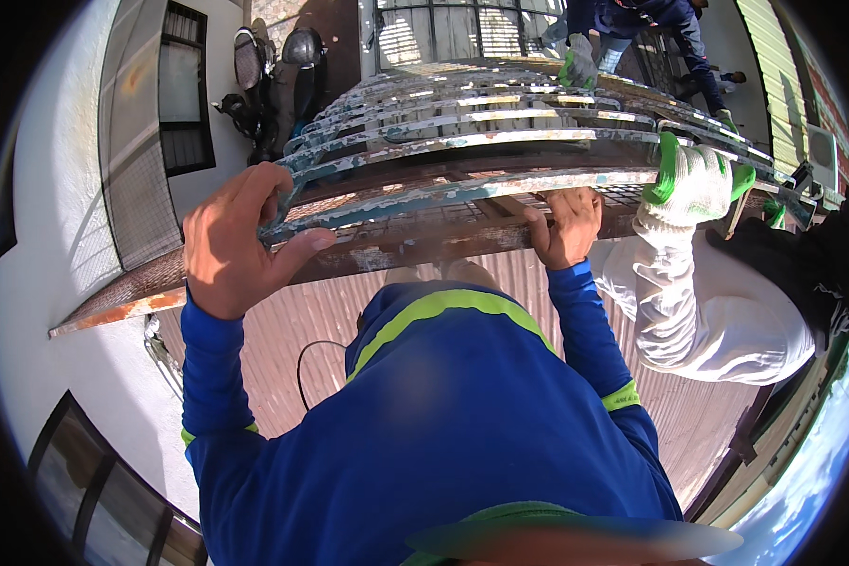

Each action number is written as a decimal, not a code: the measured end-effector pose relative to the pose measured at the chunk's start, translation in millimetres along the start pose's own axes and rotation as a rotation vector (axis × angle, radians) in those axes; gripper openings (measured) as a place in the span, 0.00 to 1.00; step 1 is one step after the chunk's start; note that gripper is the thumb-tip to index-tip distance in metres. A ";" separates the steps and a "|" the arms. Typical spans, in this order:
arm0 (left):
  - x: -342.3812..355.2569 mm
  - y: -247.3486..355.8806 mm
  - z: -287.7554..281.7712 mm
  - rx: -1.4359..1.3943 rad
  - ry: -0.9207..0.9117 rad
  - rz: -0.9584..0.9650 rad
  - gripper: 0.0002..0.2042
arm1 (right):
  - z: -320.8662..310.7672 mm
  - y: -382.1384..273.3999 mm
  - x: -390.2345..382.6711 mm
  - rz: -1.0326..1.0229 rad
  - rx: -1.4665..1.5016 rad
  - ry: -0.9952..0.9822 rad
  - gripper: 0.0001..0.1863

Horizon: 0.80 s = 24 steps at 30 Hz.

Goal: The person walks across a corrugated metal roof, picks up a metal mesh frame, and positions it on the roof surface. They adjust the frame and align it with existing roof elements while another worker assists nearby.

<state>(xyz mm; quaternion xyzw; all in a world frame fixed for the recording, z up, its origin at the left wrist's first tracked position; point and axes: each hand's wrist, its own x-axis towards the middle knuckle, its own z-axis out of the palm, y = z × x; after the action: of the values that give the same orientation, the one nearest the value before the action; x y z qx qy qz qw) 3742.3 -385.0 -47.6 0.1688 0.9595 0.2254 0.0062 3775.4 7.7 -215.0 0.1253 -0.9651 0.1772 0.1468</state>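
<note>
A metal grille (pixel 472 141) of long parallel bars with flaking white and teal paint spans the view in front of me. At its left end, my left hand (pixel 231 241) curls its fingers around the corner, the thumb stretched along the lowest bar. My right hand (pixel 571 226) is bent over a rusty brown rail (pixel 415 245) just below the grille, its fingertips near the lowest bar. To the right, a co-worker's white and green glove (pixel 693 184) grips the same grille. Another co-worker's glove (pixel 578 66) is on its far side.
Rusty wire mesh (pixel 151 269) lies under the grille. Corrugated sheeting (pixel 462 321) extends below me. A white wall (pixel 66 208) with windows stands left. Parked motorcycles (pixel 274 85) are at the far left. A co-worker in a white sleeve (pixel 726 311) is close on my right.
</note>
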 end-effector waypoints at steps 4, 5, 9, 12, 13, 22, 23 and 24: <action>-2.3 -2.3 0.3 -0.004 0.024 0.007 0.33 | -3.9 -5.3 2.5 0.008 -0.001 -0.002 0.17; -2.6 -2.7 0.5 0.000 0.018 0.005 0.32 | -4.9 -6.4 3.3 0.003 0.005 0.007 0.17; -3.7 -3.4 0.5 0.018 0.009 0.008 0.31 | -7.6 -9.8 5.8 -0.014 0.025 0.046 0.16; -3.7 -2.0 1.3 0.036 0.009 0.010 0.31 | -7.1 -10.1 5.8 0.021 0.017 0.048 0.17; -3.7 -1.2 1.8 0.045 0.000 0.004 0.30 | -7.0 -10.3 4.6 0.056 0.003 0.026 0.19; -4.3 11.9 -0.2 0.053 -0.015 -0.063 0.23 | -8.0 -11.5 0.5 0.037 0.092 0.130 0.25; -3.5 12.2 -0.3 0.053 -0.011 -0.057 0.23 | -6.8 -10.9 1.4 0.039 0.095 0.140 0.25; -3.5 12.5 -0.3 0.055 -0.012 -0.058 0.23 | -5.6 -10.7 2.0 0.042 0.101 0.146 0.25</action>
<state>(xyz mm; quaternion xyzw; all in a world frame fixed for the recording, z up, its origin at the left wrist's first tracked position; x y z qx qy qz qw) 3749.6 -375.7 -42.1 0.1426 0.9698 0.1975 0.0139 3778.1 -0.3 -206.1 0.0989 -0.9441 0.2372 0.2067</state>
